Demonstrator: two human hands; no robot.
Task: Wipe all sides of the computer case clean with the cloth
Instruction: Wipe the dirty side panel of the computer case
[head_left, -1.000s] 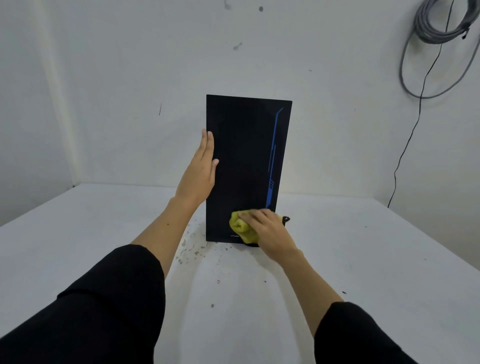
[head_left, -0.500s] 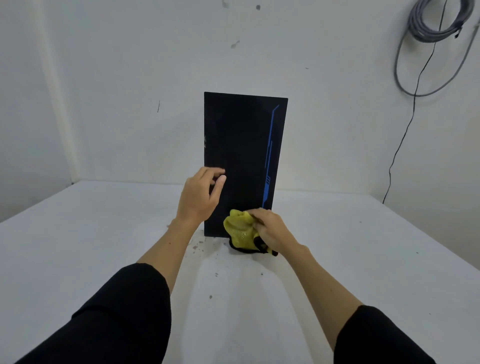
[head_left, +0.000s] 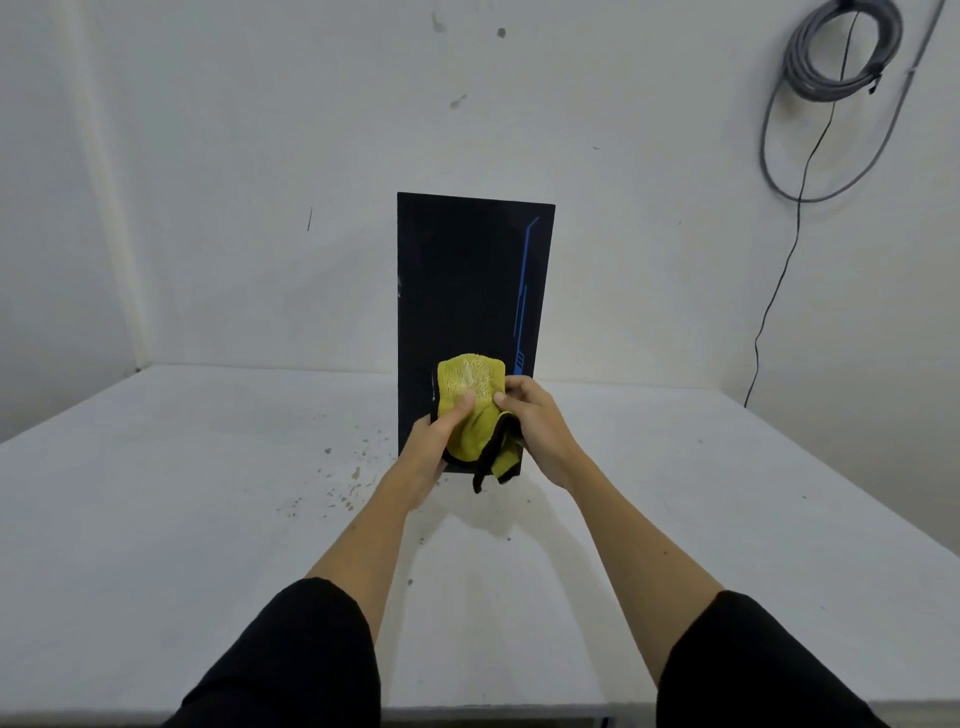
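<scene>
A tall black computer case (head_left: 467, 291) with a blue line down its right side stands upright on the white table (head_left: 208, 519), its front panel facing me. Both hands hold a yellow cloth (head_left: 470, 387) with a black edge in front of the case's lower part. My left hand (head_left: 434, 441) grips the cloth from the left with its thumb on top. My right hand (head_left: 535, 421) pinches it from the right. Neither hand touches the case. A black-edged corner of the cloth hangs down.
Small brown specks (head_left: 348, 483) dot the table left of the case. A coil of grey cable (head_left: 826, 57) hangs on the wall at the upper right, with a thin black wire (head_left: 779, 280) running down. White walls stand close behind the case.
My left hand left the case's left edge and came down to the cloth. My right hand lifted the cloth off the case's lower panel. Both hands now hold it.
</scene>
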